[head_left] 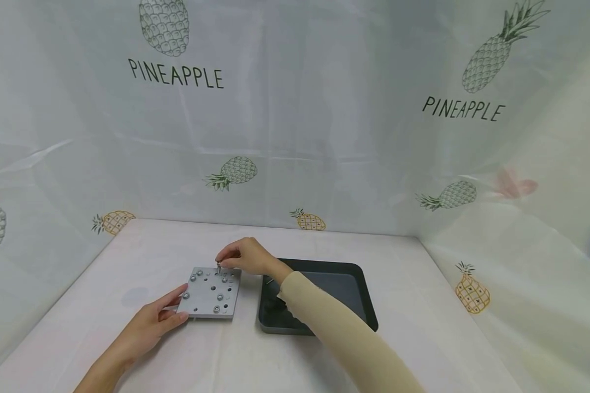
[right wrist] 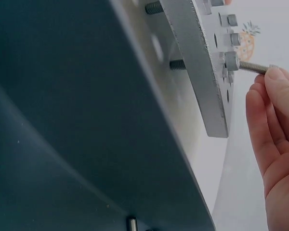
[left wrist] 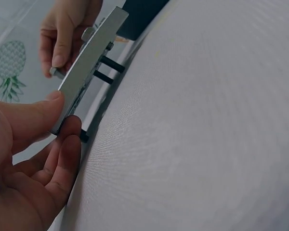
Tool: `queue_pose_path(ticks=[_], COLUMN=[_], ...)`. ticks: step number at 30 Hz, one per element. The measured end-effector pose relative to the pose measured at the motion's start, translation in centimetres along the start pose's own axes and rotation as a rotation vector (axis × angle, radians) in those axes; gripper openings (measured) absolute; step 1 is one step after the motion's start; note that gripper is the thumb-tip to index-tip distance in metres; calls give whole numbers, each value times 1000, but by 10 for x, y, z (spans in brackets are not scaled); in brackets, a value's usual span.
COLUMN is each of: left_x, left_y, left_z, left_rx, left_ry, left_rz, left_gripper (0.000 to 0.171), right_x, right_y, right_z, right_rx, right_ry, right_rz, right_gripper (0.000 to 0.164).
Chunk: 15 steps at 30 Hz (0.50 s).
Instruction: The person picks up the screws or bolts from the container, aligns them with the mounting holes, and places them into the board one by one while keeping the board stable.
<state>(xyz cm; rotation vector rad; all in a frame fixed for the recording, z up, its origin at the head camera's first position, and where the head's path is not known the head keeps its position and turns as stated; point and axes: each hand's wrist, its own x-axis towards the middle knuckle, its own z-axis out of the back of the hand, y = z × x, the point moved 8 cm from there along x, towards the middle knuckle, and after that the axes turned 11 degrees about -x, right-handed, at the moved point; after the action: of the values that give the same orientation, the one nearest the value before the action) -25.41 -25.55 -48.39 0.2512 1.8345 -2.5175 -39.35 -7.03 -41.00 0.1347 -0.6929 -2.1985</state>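
Note:
A silver metal plate [head_left: 204, 300] with several holes is held at its left edge by my left hand [head_left: 149, 326]. In the left wrist view, thumb and fingers [left wrist: 67, 127] pinch that edge, and screw shanks [left wrist: 111, 64] stick out below the plate. Over the plate's far edge, my right hand [head_left: 249, 256] pinches a screw [right wrist: 253, 68] by its head between thumb and fingertips. Its threaded shank points toward the plate's top face in the right wrist view. Several socket-head screws [head_left: 220, 297] sit in the plate. Whether the held screw's tip touches a hole I cannot tell.
A dark rectangular tray [head_left: 341, 266] stands right of the plate, under the right forearm, which hides part of it. A small metal pin or screw [right wrist: 132, 224] lies in it. A white cloth [head_left: 236, 355] covers the table; a pineapple-print curtain [head_left: 324, 136] hangs behind.

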Motion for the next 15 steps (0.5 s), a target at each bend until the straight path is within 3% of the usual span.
queue_pose_path(ticks=[15], left_x=[1], left_y=[0], left_z=[-1], left_rx=[3], left_ry=[-3], left_rz=[-12], left_gripper=[78], right_x=[1], right_y=[1], right_z=[-8], right_rx=[-32], right_ry=[18], right_rz=[-14], right_gripper=[17])
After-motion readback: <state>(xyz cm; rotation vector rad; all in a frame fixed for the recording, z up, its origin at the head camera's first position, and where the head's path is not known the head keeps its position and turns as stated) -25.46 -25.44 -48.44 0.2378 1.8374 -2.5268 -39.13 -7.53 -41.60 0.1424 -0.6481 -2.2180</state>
